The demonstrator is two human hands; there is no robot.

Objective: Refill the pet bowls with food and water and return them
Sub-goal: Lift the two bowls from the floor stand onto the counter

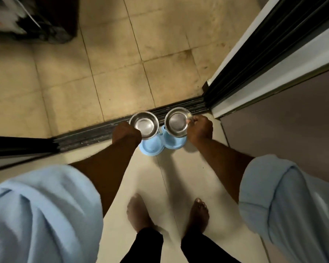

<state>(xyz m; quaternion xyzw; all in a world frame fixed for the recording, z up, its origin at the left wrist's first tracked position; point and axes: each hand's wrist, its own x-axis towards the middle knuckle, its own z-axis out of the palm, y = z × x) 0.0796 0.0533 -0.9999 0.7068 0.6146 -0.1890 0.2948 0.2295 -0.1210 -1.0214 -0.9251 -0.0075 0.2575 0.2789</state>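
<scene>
Two shiny steel pet bowls are held side by side above the floor. My left hand grips the near rim of the left bowl. My right hand pinches the right rim of the right bowl. Both bowls look empty inside. Below them on the pale floor lies a light blue double bowl stand, with its two round wells bare. The stand sits just inside a dark sliding-door track.
Beyond the track lies a stained beige tiled floor. A sliding door frame runs along the right. A dark object sits at the far left. My bare feet stand on the pale floor behind the stand.
</scene>
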